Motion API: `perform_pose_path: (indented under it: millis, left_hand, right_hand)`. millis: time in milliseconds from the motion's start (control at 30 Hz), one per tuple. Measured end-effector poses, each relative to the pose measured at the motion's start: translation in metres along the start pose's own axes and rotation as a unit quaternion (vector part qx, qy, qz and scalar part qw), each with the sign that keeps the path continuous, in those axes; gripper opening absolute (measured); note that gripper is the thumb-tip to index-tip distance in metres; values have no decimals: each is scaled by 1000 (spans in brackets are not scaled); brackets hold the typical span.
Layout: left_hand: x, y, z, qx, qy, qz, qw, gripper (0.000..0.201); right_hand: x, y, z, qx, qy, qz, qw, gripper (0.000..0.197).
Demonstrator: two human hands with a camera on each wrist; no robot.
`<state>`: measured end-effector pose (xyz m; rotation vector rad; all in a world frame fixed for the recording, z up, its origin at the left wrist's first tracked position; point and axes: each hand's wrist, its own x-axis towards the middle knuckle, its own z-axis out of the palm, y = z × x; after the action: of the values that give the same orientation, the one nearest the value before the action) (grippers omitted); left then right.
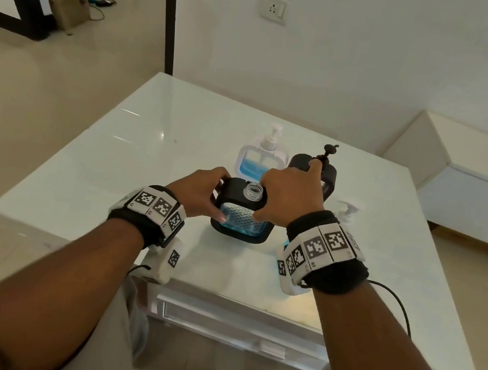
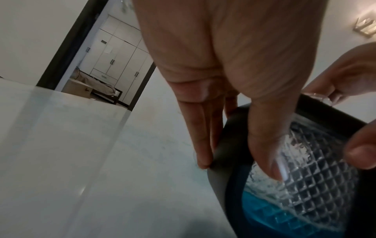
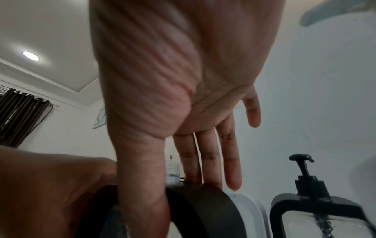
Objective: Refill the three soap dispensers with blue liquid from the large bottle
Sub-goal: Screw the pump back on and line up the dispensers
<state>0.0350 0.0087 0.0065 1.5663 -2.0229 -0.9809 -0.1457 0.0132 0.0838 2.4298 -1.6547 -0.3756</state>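
Observation:
A black-framed soap dispenser (image 1: 242,217) with a clear diamond-patterned body stands on the white table, its neck (image 1: 253,191) open with no pump, blue liquid low inside. My left hand (image 1: 202,192) grips its left side, thumb on the patterned front (image 2: 315,177). My right hand (image 1: 291,193) pinches its right shoulder, thumb in front and fingers over the frame (image 3: 203,206), index finger raised. Behind stand a white dispenser (image 1: 260,158) holding blue liquid and a black dispenser (image 1: 314,164) with its pump on. The large bottle is not clearly seen.
A white pump head (image 1: 351,208) shows past my right wrist; what it belongs to is hidden. The glossy table (image 1: 107,177) stretches left and toward me. A low white cabinet (image 1: 478,200) stands at the right, and a wall lies behind the table.

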Motion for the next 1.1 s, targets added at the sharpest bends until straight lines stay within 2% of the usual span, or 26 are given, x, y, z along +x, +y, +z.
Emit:
perform_pose_path:
  millis: [200, 433, 533, 633, 733, 833, 933, 1000, 1100]
  left_hand:
    - [5, -2, 8, 34, -26, -21, 999, 73]
    - [6, -2, 10, 36, -30, -27, 999, 72]
    - [6, -2, 10, 48, -29, -23, 998, 71]
    - [5, -2, 10, 68, -25, -25, 997, 73]
    - [4, -1, 10, 73, -20, -32, 997, 73]
    - [2, 1, 11, 75, -16, -32, 997, 74]
    - [2, 3, 12, 70, -10, -24, 997, 75]
    - [2, 5, 13, 65, -8, -20, 998, 76]
    - [4, 7, 14, 60, -12, -18, 998, 75]
  right_hand:
    - [0, -7, 9, -11, -36, 22, 999, 45]
    - [1, -6, 11, -9, -33, 18, 999, 56]
    - [-6, 0, 0, 27, 4, 18, 999, 65]
    - [-19, 16, -21, 85, 86, 24, 992, 61]
    - [-42, 43, -43, 220, 185, 53, 956, 39]
    - [-63, 85, -48, 383, 247, 111, 883, 15]
    - [-70, 130, -22, 470, 295, 185, 811, 9]
    - [-72, 150, 4, 509, 259, 230, 788, 4]
    - [-75, 166, 45, 545, 124, 293, 776, 4]
